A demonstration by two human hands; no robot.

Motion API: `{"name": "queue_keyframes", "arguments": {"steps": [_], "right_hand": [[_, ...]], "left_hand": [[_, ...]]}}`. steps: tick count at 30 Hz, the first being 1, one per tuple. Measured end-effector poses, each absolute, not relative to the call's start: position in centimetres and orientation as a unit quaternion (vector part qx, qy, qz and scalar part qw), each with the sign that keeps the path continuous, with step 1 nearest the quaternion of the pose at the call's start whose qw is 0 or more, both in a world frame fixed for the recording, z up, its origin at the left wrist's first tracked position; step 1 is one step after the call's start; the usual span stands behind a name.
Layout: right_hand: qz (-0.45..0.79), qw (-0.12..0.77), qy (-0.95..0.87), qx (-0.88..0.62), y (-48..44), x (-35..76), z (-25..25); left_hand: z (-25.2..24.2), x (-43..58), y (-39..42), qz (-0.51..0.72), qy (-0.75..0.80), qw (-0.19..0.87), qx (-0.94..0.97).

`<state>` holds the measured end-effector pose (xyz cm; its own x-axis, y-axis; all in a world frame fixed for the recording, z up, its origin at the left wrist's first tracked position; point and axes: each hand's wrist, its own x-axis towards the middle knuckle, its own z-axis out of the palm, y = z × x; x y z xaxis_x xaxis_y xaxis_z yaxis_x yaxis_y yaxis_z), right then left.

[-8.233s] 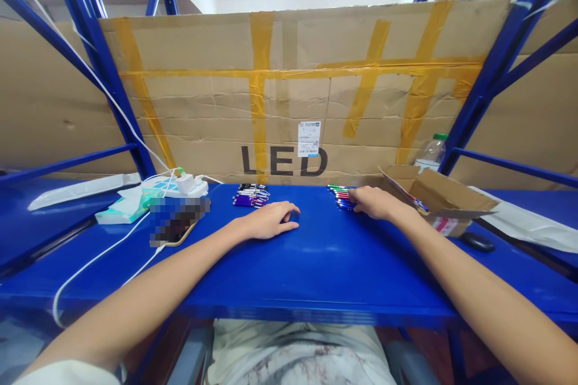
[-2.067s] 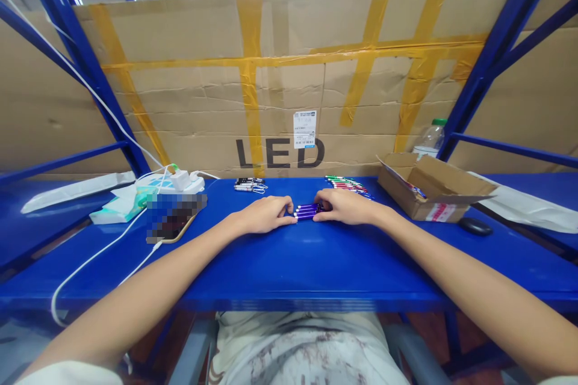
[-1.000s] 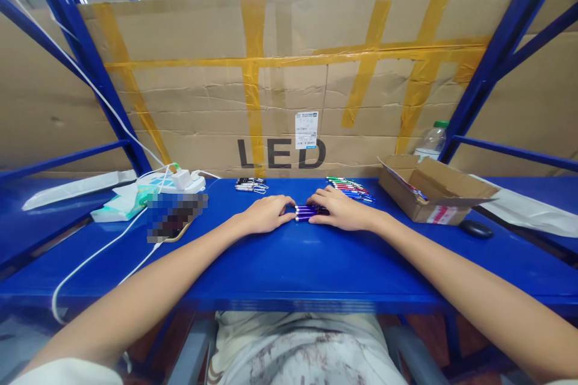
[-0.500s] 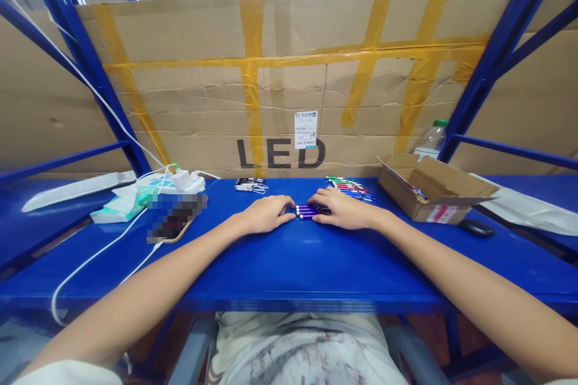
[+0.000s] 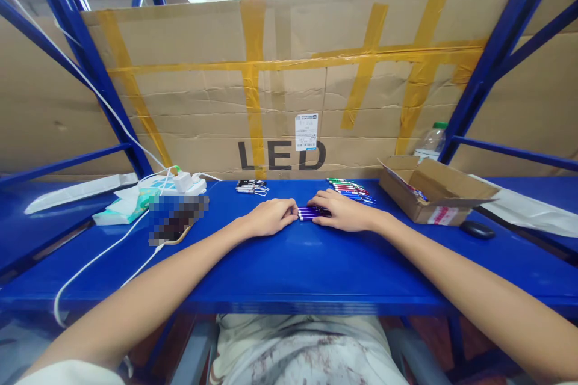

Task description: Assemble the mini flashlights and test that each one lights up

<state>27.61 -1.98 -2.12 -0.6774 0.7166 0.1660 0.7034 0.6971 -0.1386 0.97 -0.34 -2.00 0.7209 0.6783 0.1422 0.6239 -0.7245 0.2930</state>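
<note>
Several purple pens [image 5: 307,214] lie side by side on the blue table, between my two hands. My left hand [image 5: 273,216] has its thumb and fingers drawn together, with the tips pressed against the pens' left ends. Curved over the right part of the same pens, my right hand [image 5: 341,209] holds them between thumb and fingers and hides their right ends. Beyond the right hand lies a row of green, red and blue pens [image 5: 350,190]. A small group of black and silver pens or clips [image 5: 251,187] rests farther back on the left.
An open cardboard box [image 5: 436,192] with some pens inside stands right, beside a black mouse [image 5: 477,228] and a bottle [image 5: 432,141]. On the left are a phone [image 5: 178,221], a tissue pack [image 5: 121,207], a power strip [image 5: 183,182] and white cables. A large cardboard sheet [image 5: 203,108] stands behind.
My left thumb and fingertips have closed together and come up against the pens' left ends. The right hand stays over the pens. The view has tilted very slightly.
</note>
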Motion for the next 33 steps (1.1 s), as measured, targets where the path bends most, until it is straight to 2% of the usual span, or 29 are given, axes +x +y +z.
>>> {"name": "queue_keyframes", "arguments": {"steps": [16,27,33], "right_hand": [[0.047,0.108,-0.922,-0.370,-2.1,27.6,-1.9],[0.040,0.151,-0.918,-0.364,-3.2,27.1,-1.0],[0.052,0.121,-0.934,-0.333,-3.2,26.7,-1.1]], "left_hand": [[-2.0,0.5,0.1,0.123,0.366,0.103,0.917],[-2.2,0.3,0.4,0.117,0.339,0.116,0.926],[-1.9,0.2,0.5,0.103,0.353,0.125,0.921]]}}
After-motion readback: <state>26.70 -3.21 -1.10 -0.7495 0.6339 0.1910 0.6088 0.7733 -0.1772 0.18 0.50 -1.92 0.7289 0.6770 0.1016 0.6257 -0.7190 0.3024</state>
